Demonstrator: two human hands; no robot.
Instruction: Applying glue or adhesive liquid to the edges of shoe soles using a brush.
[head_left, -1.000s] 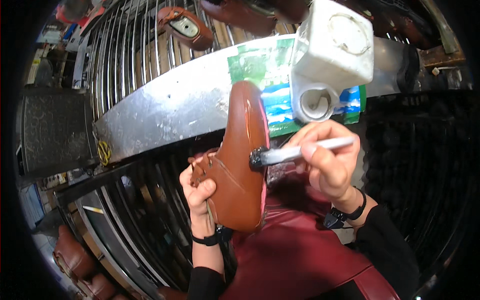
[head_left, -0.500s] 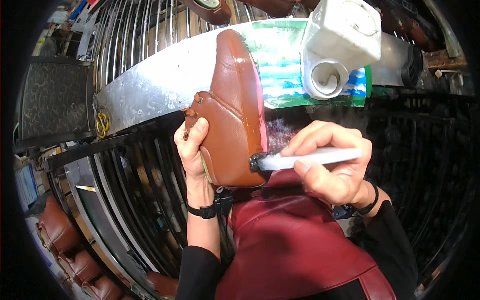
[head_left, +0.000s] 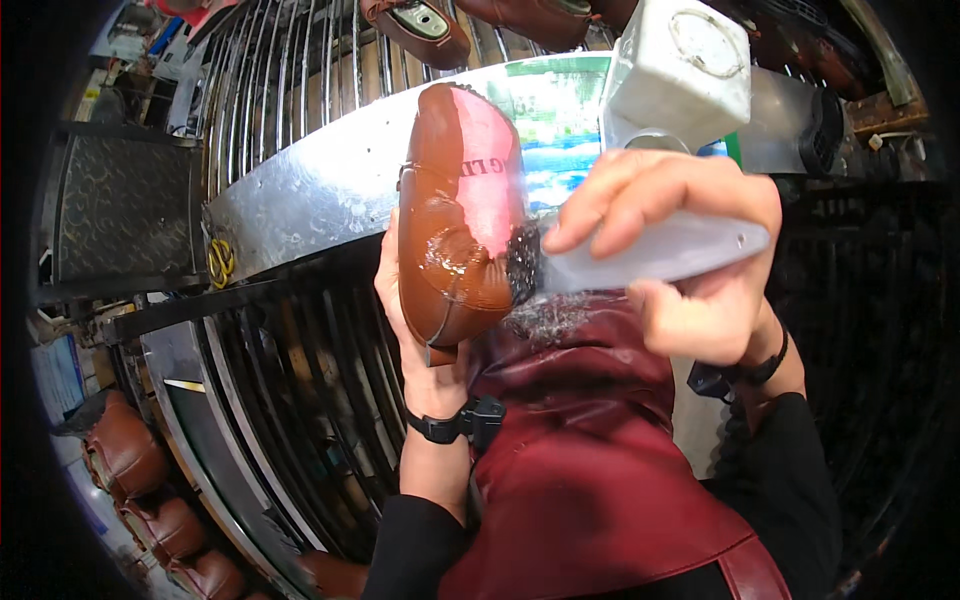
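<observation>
A brown leather shoe upper point(head_left: 425, 230) is turned so its pink underside point(head_left: 487, 150) faces right, with wet, shiny leather near its lower end. My left hand point(head_left: 392, 285) grips it from behind on the left; most of those fingers are hidden by the shoe. In my right hand point(head_left: 680, 230) is a brush with a flat, pale translucent handle point(head_left: 640, 255), pinched between thumb and fingers. The brush's dark bristles point(head_left: 523, 262) press against the right edge of the shoe's underside, near the lower end.
A white plastic container point(head_left: 685, 75) stands on the metal bench point(head_left: 310, 150), beyond my right hand. Yellow-handled scissors point(head_left: 221, 262) hang by the bench's left end. More brown shoes point(head_left: 425, 30) rest on the far rack, others point(head_left: 165, 525) at lower left.
My left hand has turned the shoe, bringing its pink underside into view. The brush in my right hand has shifted slightly up, its flat side now showing.
</observation>
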